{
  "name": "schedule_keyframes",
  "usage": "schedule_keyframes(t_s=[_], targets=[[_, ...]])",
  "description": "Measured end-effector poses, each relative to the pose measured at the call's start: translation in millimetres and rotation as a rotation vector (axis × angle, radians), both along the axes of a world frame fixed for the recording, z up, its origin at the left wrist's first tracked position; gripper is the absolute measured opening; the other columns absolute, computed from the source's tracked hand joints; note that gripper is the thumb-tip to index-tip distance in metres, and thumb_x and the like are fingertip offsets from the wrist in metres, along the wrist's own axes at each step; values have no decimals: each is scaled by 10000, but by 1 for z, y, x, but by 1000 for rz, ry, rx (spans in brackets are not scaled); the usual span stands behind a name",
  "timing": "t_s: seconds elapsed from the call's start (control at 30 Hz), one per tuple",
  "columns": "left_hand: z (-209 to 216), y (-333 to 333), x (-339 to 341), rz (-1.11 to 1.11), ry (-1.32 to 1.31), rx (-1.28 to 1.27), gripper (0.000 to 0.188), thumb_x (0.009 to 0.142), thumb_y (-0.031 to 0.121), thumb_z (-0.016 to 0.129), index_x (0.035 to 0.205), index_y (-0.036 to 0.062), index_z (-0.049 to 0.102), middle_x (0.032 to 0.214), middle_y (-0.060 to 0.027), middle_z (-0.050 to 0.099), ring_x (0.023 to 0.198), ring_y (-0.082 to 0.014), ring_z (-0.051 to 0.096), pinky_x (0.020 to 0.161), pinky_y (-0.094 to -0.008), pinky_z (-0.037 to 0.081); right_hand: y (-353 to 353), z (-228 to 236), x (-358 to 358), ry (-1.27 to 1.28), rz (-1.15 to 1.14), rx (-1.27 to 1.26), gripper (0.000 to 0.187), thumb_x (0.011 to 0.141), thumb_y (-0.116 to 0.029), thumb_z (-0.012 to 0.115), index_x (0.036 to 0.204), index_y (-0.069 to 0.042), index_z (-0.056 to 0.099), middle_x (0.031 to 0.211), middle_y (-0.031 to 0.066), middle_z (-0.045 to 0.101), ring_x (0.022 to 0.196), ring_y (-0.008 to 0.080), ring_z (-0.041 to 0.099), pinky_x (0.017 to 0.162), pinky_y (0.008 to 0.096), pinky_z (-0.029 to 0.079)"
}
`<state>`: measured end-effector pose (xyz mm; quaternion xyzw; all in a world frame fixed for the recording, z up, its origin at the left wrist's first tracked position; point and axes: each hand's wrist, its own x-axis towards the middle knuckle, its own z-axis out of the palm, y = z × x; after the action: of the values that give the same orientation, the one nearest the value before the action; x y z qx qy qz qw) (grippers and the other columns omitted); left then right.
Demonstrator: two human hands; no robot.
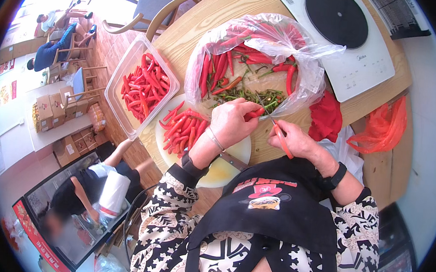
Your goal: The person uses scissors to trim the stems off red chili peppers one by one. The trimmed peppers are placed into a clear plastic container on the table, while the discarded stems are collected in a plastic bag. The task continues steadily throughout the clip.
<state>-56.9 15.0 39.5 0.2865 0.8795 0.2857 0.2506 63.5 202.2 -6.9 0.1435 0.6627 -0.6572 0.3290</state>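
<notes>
Pinched in the fingers of my left hand (230,124) is a red chili pepper (254,113). My right hand (298,140) grips scissors (282,139) with orange-red handles, and their blades point at the held pepper's end. Just beyond both hands lies an opened clear plastic bag (196,76) with red chilies (256,55) and a heap of cut green stems (263,100). Left of my left hand, a pile of red chilies (184,131) rests on a round white cutting board (239,150). A knife (234,161) lies on that board, partly hidden by my left wrist.
A clear plastic tub (110,95) of red chilies stands at the table's left edge. An induction cooker (351,77) sits at the far right. Nearer are a red cloth (325,115) and a red plastic bag (382,130). A person (85,192) leans at a display case, lower left.
</notes>
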Motion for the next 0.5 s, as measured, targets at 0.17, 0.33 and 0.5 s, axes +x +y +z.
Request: schedule_keyframes(t_s=[0.17, 0.33, 0.5], targets=[[-1, -3, 3, -14, 82, 7, 155, 787, 183, 702, 923, 134, 760, 813, -60, 656, 729, -278, 681, 647, -390, 545, 3, 8, -2, 85, 76, 177, 275, 851, -265, 684, 911, -5, 617, 749, 59, 611, 699, 148, 586, 663, 318, 495], [-2, -9, 9, 31, 225, 214, 73, 810, 116, 726, 882, 106, 734, 796, -58, 641, 645, -266, 662, 609, -389, 543, 20, 17, -10, -209, 80, -580, 228, 842, -234, 636, 786, -21, 577, 659, 31, 522, 561, 134, 489, 539, 286, 395], [12, -33, -13, 217, 407, 269, 161, 808, 73, 750, 963, 99, 711, 844, -71, 663, 735, -272, 672, 658, -381, 548, 3, 21, -14, -189, -190, -882, 246, 884, -251, 598, 857, -8, 623, 680, 36, 554, 606, 149, 550, 563, 281, 425]])
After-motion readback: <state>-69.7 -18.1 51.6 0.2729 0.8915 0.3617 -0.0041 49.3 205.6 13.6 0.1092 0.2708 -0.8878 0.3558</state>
